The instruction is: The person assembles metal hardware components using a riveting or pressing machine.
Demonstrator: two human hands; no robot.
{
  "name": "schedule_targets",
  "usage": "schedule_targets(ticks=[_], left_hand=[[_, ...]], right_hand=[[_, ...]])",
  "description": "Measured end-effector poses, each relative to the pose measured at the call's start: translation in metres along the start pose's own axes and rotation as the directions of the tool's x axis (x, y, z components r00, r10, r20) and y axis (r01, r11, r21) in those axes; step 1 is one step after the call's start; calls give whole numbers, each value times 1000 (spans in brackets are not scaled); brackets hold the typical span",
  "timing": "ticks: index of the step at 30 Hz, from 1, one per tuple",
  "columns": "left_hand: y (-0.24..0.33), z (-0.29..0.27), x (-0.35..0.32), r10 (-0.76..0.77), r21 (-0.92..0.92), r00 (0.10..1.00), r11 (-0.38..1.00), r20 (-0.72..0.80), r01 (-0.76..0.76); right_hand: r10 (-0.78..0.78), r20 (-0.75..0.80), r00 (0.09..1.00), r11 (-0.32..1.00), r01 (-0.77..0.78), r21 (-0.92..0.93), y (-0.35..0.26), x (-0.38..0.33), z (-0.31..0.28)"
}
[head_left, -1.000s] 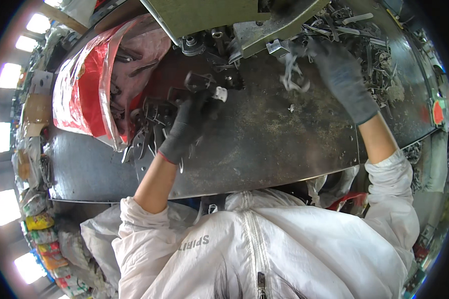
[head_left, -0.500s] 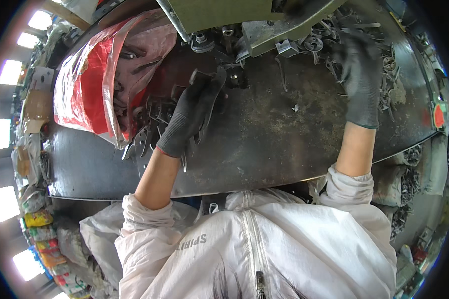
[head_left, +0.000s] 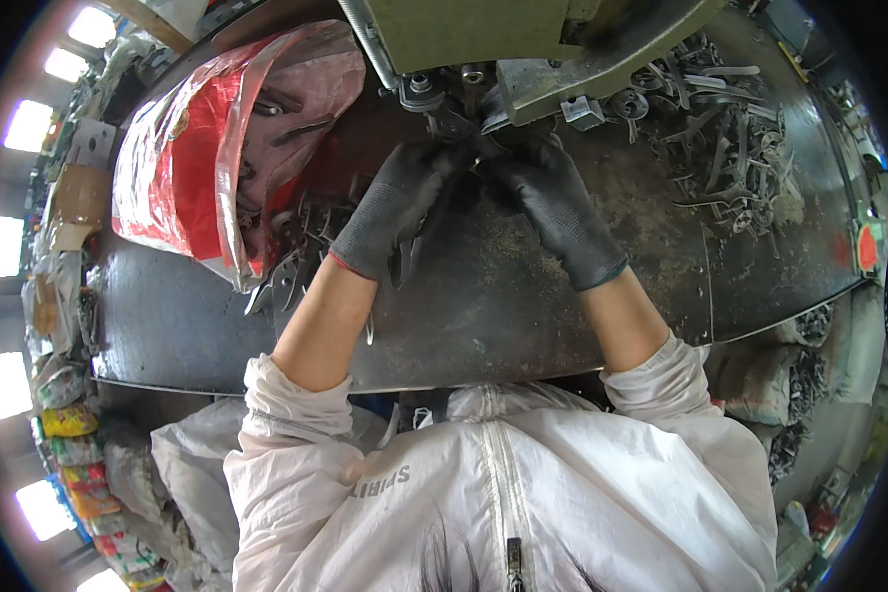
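My left hand (head_left: 395,202), in a dark grey knit glove, is closed at the lower end of a green machine (head_left: 464,35). A curved metal handle piece (head_left: 407,259) shows under its palm, and the fingertips are partly hidden in shadow. My right hand (head_left: 559,217), gloved alike, meets it there with its fingers pinched together. What the right fingers hold is too dark and small to make out. Left of my left hand lie several curved metal pieces (head_left: 288,281) in a loose heap.
A red and white woven sack (head_left: 183,158) with metal pieces inside lies open on the left of the dark metal table (head_left: 464,335). On the right spreads a pile of small metal parts (head_left: 725,148). A bracket (head_left: 582,111) juts from the machine.
My right hand has come from the metal pile on the right to the machine's lower end, beside the left. My left hand has moved slightly right and up, with the curved piece.
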State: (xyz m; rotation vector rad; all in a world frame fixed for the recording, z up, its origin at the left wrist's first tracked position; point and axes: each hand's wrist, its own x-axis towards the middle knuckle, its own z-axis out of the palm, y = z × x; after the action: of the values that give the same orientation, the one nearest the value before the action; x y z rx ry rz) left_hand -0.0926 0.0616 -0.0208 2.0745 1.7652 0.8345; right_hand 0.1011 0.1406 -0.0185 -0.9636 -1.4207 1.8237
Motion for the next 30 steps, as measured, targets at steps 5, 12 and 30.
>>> schedule_targets(ticks=[5,12,30], left_hand=[[-25,10,0,-22,-108,997,994,71,30],[-71,-32,17,161,624,987,770,14,-134],[-167,-128,-9,-50,79,975,995,-216,68]], right_hand=[[-65,92,994,981,80,-175,5,3,-8],[122,2,993,990,-121,-70,20,14,-27],[183,213,960,981,-192,23,-10,-17,-11]])
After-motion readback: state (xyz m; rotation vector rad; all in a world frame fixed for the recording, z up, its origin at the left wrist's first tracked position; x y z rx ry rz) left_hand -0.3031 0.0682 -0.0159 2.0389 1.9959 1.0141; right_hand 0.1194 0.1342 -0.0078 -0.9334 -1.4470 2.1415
